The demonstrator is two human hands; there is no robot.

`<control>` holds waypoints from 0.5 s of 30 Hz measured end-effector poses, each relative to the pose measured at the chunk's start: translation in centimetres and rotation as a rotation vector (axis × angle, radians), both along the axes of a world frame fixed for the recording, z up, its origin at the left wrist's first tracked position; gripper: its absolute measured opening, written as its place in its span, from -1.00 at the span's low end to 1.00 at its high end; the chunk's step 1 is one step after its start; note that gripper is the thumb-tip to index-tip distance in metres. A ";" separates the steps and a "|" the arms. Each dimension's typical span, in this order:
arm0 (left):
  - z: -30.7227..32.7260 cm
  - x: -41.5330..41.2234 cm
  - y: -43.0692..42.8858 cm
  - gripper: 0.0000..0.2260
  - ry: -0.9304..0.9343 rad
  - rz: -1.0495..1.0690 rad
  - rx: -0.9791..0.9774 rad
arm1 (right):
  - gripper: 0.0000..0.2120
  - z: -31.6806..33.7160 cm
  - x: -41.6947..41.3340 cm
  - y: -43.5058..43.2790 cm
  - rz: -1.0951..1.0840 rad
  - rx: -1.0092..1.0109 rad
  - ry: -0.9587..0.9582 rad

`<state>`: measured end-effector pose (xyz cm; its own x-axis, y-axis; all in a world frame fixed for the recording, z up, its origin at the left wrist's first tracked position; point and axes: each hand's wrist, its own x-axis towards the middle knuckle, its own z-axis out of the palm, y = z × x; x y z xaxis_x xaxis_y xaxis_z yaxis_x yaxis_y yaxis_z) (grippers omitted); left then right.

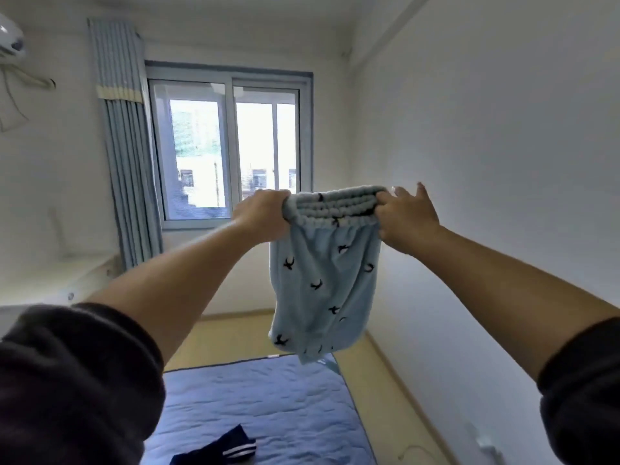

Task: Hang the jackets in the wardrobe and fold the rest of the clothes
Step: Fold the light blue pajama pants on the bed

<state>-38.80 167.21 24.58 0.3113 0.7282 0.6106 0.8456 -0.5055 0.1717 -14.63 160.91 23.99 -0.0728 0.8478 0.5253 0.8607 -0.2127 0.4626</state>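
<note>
Both arms reach out at about head height, holding up light blue shorts with small black bird marks. The left hand is closed in a fist around the left end of the gathered elastic waistband. The right hand pinches the right end of the waistband with thumb and lower fingers, while its upper fingers stand spread and free above the cloth. The waistband stretches between the two grips, bunched in ridges and slightly arched.

Below the grips the shorts hang free and slack, the legs falling in soft folds, not touching anything. Their lower hem hangs above the far edge of a blue quilted mattress, which lies well below the hands. On the mattress, far beneath the left grip and near the bottom of the view, lies a dark navy garment with white stripes on its cuff or band.

Behind the grips is a window, with a blue curtain left of it. Dark sleeves are pushed up on both forearms.
</note>
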 end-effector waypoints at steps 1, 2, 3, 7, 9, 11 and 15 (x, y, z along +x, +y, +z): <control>-2.8 0.1 -0.2 -0.91 0.014 -0.037 -0.034 | -0.71 -2.7 0.4 -0.7 0.047 -0.010 0.017; -5.9 0.2 -0.6 -0.90 0.030 -0.066 -0.065 | -0.75 -5.5 0.8 -1.5 0.080 -0.038 0.028; -9.0 0.2 -1.3 -0.89 0.045 -0.088 -0.097 | -0.76 -8.3 1.0 -2.5 0.099 -0.089 0.039; -21.6 -0.9 -6.7 -0.83 0.084 -0.118 -0.296 | -0.88 -20.1 0.5 -8.1 0.212 -0.270 0.021; -27.5 -1.9 -10.5 -0.79 0.093 -0.134 -0.410 | -0.89 -25.6 0.0 -11.7 0.288 -0.323 0.048; -32.5 -2.9 -14.8 -0.75 0.088 -0.141 -0.510 | -0.86 -30.8 -0.6 -15.2 0.281 -0.479 0.095; -40.2 -4.7 -24.9 -0.84 0.056 -0.114 -0.656 | -0.78 -38.7 -2.1 -24.0 0.385 -0.586 0.154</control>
<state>-43.53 142.29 -15.57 0.4269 0.9037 0.0333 0.8094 -0.3983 0.4316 -16.69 136.89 -14.68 -0.3852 0.9226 0.0196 0.8892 0.3654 0.2754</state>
